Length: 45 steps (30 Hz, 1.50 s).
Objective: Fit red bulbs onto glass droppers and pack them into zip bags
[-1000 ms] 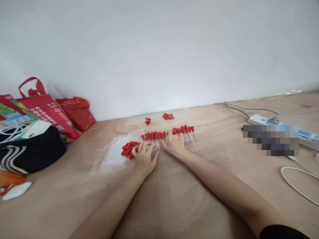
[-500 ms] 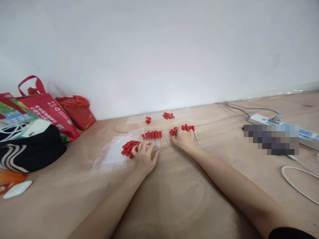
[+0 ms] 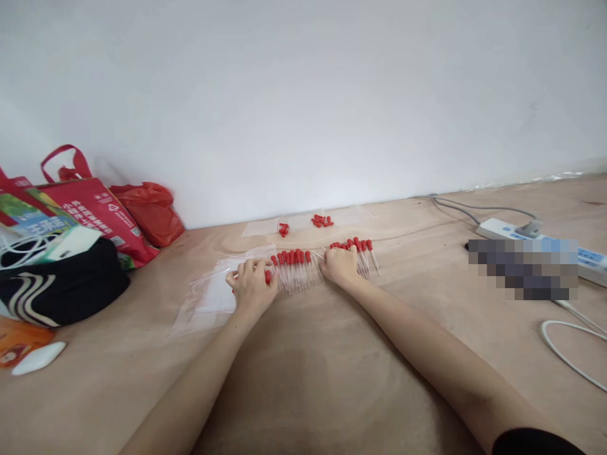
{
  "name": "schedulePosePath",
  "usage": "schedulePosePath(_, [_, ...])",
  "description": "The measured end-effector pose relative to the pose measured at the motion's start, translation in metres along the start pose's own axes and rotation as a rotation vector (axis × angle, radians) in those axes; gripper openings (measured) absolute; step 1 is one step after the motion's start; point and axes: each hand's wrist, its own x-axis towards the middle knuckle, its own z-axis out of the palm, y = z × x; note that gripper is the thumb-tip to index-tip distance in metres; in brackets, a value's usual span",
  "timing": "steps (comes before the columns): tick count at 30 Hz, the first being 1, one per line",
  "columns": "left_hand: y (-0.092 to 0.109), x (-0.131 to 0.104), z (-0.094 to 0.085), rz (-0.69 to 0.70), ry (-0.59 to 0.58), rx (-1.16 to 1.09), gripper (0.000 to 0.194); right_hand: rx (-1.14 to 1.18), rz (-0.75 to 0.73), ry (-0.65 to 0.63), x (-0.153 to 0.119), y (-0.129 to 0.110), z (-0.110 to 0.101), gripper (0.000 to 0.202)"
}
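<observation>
The left hand's fingers are spread and curled over a pile of red rubber bulbs; their tips are partly hidden, so I cannot tell whether they pinch one. The right hand has its fingers bunched at a second group of red-bulbed droppers, grip hidden.

Between the hands, a row of clear droppers with red bulbs lies side by side, bulbs toward 12 o'clock, tips toward 6.

Taking the gap between the hands as the clock's centre, clear plastic bags spread at 9, beside and partly behind the left hand. Two small heaps of red pieces sit near the wall: one between 11 and 12, another near 1.

Farther out on the wooden table, a black striped cloth item lies at 9, a red shopping bag between 9 and 10, and a white power strip near 3.
</observation>
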Motion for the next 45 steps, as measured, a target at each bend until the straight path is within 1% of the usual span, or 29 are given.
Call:
schedulePosePath(2, [-0.01, 0.012, -0.007, -0.053, -0.1, 0.021, 0.017, 0.003, 0.021, -0.017, 0.001, 0.0, 0.0, 0.029])
schedulePosePath(4, [-0.016, 0.021, -0.013, -0.05, -0.226, 0.025, 0.015, 0.006, 0.035, -0.036, 0.002, -0.001, -0.002, 0.029])
schedulePosePath(6, [-0.019, 0.024, -0.017, -0.037, -0.332, 0.032, 0.016, 0.003, 0.03, -0.06, 0.001, -0.002, -0.003, 0.029])
schedulePosePath(8, [-0.019, 0.024, -0.018, -0.038, -0.394, 0.055, 0.017, -0.002, 0.013, -0.087, 0.0, -0.006, -0.004, 0.027])
schedulePosePath(9, [-0.018, 0.023, -0.017, -0.038, -0.405, 0.069, 0.017, -0.003, 0.003, -0.099, -0.001, -0.007, -0.004, 0.026])
schedulePosePath(11, [-0.017, 0.019, -0.014, -0.033, -0.38, 0.096, 0.017, -0.001, -0.012, -0.113, -0.003, -0.011, -0.004, 0.024])
schedulePosePath(14, [-0.016, 0.015, -0.008, -0.014, -0.293, 0.145, 0.018, 0.003, -0.017, -0.112, -0.007, -0.014, -0.006, 0.025])
schedulePosePath(17, [-0.017, 0.013, -0.002, 0.003, -0.257, 0.181, 0.021, 0.006, 0.012, -0.057, -0.012, -0.008, -0.011, 0.028])
schedulePosePath(20, [-0.017, 0.011, 0.003, 0.041, -0.224, 0.207, 0.021, 0.053, -0.005, 0.021, -0.021, 0.009, -0.016, 0.031])
schedulePosePath(24, [-0.013, 0.009, 0.003, 0.101, -0.181, 0.236, 0.02, 0.267, -0.13, -0.006, -0.043, 0.044, -0.012, 0.026])
schedulePosePath(27, [-0.007, 0.009, -0.004, 0.071, -0.139, 0.23, 0.022, 0.418, -0.214, 0.025, -0.061, 0.069, -0.005, 0.025])
schedulePosePath(29, [-0.001, 0.01, -0.011, 0.049, -0.105, 0.189, 0.021, 0.451, -0.265, 0.098, -0.071, 0.081, -0.002, 0.029])
schedulePosePath(31, [0.01, 0.006, -0.016, 0.085, -0.084, 0.09, 0.018, 0.446, -0.337, 0.164, -0.077, 0.088, 0.0, 0.035])
schedulePosePath(33, [0.022, -0.002, -0.019, 0.209, -0.104, -0.055, 0.015, 0.425, -0.391, 0.188, -0.08, 0.09, 0.001, 0.038])
schedulePosePath(34, [0.029, -0.007, -0.018, 0.303, -0.135, -0.127, 0.014, 0.41, -0.395, 0.187, -0.081, 0.09, 0.002, 0.037])
schedulePosePath(35, [0.036, -0.013, -0.017, 0.395, -0.176, -0.184, 0.013, 0.392, -0.385, 0.182, -0.081, 0.089, 0.002, 0.034])
schedulePosePath(37, [0.046, -0.025, -0.014, 0.488, -0.239, -0.246, 0.012, 0.36, -0.357, 0.168, -0.082, 0.086, 0.001, 0.028])
schedulePosePath(40, [0.054, -0.038, -0.009, 0.507, -0.275, -0.287, 0.012, 0.338, -0.36, 0.146, -0.083, 0.081, -0.002, 0.024])
schedulePosePath(45, [0.056, -0.042, 0.001, 0.512, -0.226, -0.319, 0.018, 0.325, -0.398, 0.145, -0.085, 0.076, -0.008, 0.026])
